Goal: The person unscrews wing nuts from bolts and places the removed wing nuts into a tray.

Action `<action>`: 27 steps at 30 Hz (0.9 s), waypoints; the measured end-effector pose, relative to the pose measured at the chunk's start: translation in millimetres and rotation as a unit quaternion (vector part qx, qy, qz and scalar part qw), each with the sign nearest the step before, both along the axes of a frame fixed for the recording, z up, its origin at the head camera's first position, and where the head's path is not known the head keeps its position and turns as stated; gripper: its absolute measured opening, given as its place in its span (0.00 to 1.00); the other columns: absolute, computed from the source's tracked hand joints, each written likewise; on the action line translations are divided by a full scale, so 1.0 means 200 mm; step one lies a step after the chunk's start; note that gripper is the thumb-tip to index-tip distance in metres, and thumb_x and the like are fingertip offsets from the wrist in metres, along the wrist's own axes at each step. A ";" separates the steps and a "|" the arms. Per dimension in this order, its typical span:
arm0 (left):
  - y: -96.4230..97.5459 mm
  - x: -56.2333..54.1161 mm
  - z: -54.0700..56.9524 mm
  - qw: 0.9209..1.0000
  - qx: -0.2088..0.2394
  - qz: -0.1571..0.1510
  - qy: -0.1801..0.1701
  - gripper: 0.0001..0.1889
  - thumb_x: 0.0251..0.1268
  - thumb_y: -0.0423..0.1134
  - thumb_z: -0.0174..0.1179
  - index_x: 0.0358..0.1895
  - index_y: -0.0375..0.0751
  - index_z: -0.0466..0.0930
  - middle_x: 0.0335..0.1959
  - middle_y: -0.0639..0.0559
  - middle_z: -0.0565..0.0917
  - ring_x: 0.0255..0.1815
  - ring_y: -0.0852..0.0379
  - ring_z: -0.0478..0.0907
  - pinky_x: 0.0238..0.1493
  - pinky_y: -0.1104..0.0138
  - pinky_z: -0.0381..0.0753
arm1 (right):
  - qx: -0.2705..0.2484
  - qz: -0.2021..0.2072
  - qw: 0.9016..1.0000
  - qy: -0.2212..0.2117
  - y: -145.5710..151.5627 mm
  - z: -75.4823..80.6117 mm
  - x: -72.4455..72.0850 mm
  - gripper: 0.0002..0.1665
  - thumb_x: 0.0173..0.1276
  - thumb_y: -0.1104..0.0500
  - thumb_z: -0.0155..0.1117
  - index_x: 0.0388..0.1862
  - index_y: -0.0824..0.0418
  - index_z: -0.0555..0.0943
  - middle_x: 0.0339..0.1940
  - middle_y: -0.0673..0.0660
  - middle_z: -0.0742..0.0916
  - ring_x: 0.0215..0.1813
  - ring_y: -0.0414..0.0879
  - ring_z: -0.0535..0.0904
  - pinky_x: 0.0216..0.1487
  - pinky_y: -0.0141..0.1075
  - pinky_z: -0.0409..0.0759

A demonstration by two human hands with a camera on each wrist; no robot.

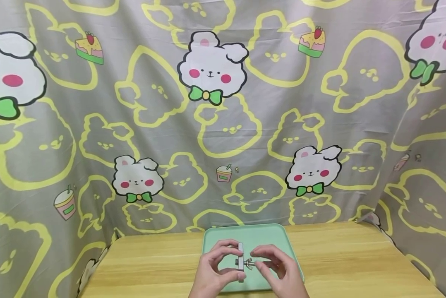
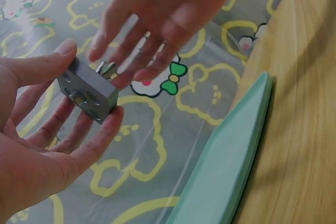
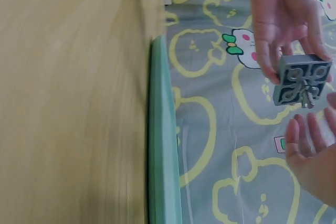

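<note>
My left hand (image 1: 210,271) holds a small grey metal block (image 1: 240,257) on edge, thumb on one edge and fingertips on the opposite one. In the right wrist view the block (image 3: 286,80) has several round recesses. A bolt runs through its middle, its head on the left side, and a wing nut (image 1: 249,263) sits on the threaded part at the right. Close to the bolt's free end is my right hand (image 1: 284,271), fingers loosely bent. The right wrist view shows its fingertips (image 3: 292,129) just apart from the bolt.
Beneath both hands lies a light green tray (image 1: 271,236) on a wooden table (image 1: 156,260). A grey curtain (image 1: 223,120) with yellow outlines and white cartoon animals hangs behind the table and along both sides.
</note>
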State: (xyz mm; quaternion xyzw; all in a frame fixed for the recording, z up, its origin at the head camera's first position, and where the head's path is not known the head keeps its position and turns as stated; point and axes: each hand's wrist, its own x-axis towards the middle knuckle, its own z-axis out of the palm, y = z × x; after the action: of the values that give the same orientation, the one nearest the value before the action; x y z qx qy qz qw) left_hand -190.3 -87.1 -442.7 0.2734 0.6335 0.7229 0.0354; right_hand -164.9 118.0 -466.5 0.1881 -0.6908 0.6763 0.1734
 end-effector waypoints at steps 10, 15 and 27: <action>0.02 0.01 0.00 0.999 -0.042 0.014 0.016 0.19 0.51 0.26 0.78 0.48 0.34 0.86 0.63 0.37 0.74 0.62 0.50 0.75 0.46 0.55 0.91 | -0.072 0.119 0.959 -0.248 0.07 0.01 -0.04 0.25 0.79 0.53 0.62 0.61 0.73 0.78 0.51 0.60 0.87 0.50 0.54 0.87 0.50 0.46 0.89; 0.03 0.02 0.00 0.998 -0.050 0.015 0.018 0.18 0.52 0.27 0.77 0.48 0.34 0.87 0.62 0.34 0.74 0.62 0.46 0.75 0.45 0.56 0.91 | -0.077 0.152 0.950 -0.262 0.07 0.00 -0.05 0.24 0.78 0.54 0.63 0.60 0.73 0.79 0.50 0.61 0.88 0.50 0.55 0.88 0.49 0.43 0.89; 0.04 0.02 -0.02 0.997 -0.069 0.013 0.020 0.16 0.55 0.32 0.78 0.47 0.38 0.88 0.63 0.39 0.75 0.61 0.49 0.74 0.45 0.57 0.91 | -0.065 0.147 0.950 -0.268 0.08 -0.03 -0.05 0.18 0.77 0.58 0.64 0.56 0.70 0.82 0.44 0.60 0.89 0.46 0.51 0.88 0.48 0.43 0.90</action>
State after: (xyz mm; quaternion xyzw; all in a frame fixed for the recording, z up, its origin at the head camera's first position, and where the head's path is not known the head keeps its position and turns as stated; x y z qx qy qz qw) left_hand -186.5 -79.1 -446.1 0.2766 0.6860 0.6723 0.0319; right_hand -175.4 134.5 -471.9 0.0875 -0.6315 0.7629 -0.1074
